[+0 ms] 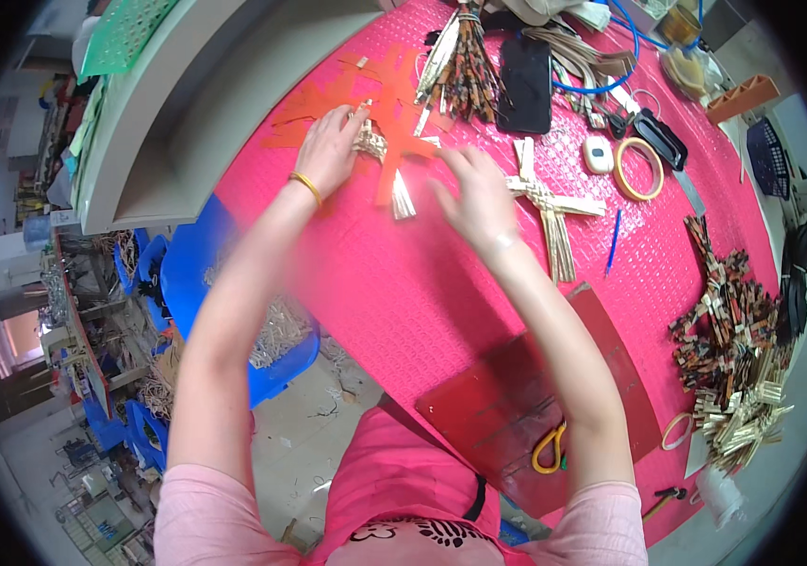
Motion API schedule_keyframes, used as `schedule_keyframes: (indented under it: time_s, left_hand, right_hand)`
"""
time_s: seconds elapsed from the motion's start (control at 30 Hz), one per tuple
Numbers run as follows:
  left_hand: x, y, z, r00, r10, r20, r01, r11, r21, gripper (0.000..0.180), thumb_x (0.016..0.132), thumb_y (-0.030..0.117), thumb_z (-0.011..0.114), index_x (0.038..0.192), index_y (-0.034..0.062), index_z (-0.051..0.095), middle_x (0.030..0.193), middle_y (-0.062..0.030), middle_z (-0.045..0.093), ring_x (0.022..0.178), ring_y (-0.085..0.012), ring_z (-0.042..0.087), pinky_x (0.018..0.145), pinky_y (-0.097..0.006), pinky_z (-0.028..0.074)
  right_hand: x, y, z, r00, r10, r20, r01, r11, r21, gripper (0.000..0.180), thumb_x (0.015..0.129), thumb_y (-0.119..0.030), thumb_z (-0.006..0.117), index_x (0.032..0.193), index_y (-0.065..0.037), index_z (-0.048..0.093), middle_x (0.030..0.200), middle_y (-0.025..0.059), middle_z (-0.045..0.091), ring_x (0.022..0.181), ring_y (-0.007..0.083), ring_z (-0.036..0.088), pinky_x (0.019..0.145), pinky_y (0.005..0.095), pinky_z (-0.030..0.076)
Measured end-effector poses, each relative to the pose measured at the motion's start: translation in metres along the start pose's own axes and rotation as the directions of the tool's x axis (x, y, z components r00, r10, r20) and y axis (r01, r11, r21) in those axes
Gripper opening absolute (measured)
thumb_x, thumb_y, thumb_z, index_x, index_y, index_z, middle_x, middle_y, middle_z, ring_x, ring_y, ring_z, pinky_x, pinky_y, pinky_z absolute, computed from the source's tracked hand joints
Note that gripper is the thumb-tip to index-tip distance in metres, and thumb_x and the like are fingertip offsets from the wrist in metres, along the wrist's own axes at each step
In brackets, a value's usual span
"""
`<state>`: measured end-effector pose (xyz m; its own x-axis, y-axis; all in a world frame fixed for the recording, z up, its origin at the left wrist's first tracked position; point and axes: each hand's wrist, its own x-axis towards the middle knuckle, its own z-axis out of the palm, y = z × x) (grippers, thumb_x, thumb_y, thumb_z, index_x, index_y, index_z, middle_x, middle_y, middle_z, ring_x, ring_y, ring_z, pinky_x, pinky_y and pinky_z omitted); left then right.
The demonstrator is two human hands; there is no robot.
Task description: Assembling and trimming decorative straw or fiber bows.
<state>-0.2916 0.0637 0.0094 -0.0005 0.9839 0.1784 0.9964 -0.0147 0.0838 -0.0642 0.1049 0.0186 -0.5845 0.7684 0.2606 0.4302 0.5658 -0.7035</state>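
My left hand, with a yellow band at the wrist, has its fingers curled down at the edge of some flat gold strips. These strips lie among orange cross-shaped pieces, which partly cover them; one fanned gold end shows below. To the right, my right hand hovers with thumb and fingers apart, its fingertips near an orange arm. Nothing shows in its grasp. Just beyond it lies a finished-looking cross woven of gold strips, flat on the pink table covering.
Farther back are a patterned strip bundle and a black phone. Rightward lie a tape roll, a blue pen and piled woven crosses. Yellow-handled scissors rest on a red board. A grey shelf borders the left.
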Motion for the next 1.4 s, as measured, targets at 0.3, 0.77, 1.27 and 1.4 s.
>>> schedule_keyframes:
  time_s: [0.3, 0.77, 1.27, 1.4]
  left_hand:
    - [-0.034, 0.033, 0.032, 0.639, -0.764, -0.094, 0.613, 0.579, -0.538, 0.026, 0.067, 0.005, 0.054, 0.092, 0.0017, 0.050, 0.088, -0.0130, 0.053, 0.083, -0.0270, 0.052, 0.071, -0.036, 0.043]
    - [-0.087, 0.050, 0.031, 0.581, -0.699, 0.418, 0.442, -0.160, -0.883, 0.037, 0.076, 0.003, 0.046, 0.113, 0.0028, 0.045, 0.101, -0.0078, 0.052, 0.088, -0.0129, 0.051, 0.072, -0.023, 0.043]
    - [-0.056, 0.233, 0.023, 0.678, -0.119, 0.725, 0.410, -0.757, -0.509, 0.037, 0.083, 0.013, 0.048, 0.116, -0.0013, 0.041, 0.111, -0.0119, 0.050, 0.105, -0.0166, 0.046, 0.091, -0.029, 0.035]
    - [-0.029, 0.236, 0.046, 0.765, -0.132, 0.630, 0.304, -0.789, -0.534, 0.054, 0.081, 0.025, 0.055, 0.122, -0.0011, 0.032, 0.119, -0.0117, 0.042, 0.114, -0.0155, 0.034, 0.093, -0.032, 0.029]
  right_hand:
    - [0.068, -0.004, 0.081, 0.985, 0.162, -0.054, -0.171, 0.932, -0.320, 0.021, 0.067, -0.022, 0.060, 0.082, -0.008, 0.057, 0.082, 0.0112, 0.057, 0.083, 0.0264, 0.053, 0.074, 0.0416, 0.039]
    - [0.059, -0.036, 0.111, 0.979, 0.155, 0.135, -0.053, 0.824, -0.564, 0.020, 0.072, -0.017, 0.050, 0.086, -0.005, 0.058, 0.084, 0.0087, 0.057, 0.087, 0.0238, 0.050, 0.082, 0.0409, 0.032]
    - [-0.048, 0.083, -0.043, 0.987, 0.148, 0.056, -0.103, 0.869, -0.484, 0.044, 0.058, -0.004, 0.065, 0.099, -0.001, 0.047, 0.086, 0.0175, 0.049, 0.084, 0.0329, 0.048, 0.076, 0.0396, 0.039]
    - [-0.054, 0.073, -0.040, 0.985, 0.159, 0.063, -0.121, 0.908, -0.400, 0.030, 0.062, -0.004, 0.056, 0.091, 0.000, 0.049, 0.083, 0.0178, 0.049, 0.076, 0.0350, 0.049, 0.067, 0.0420, 0.039]
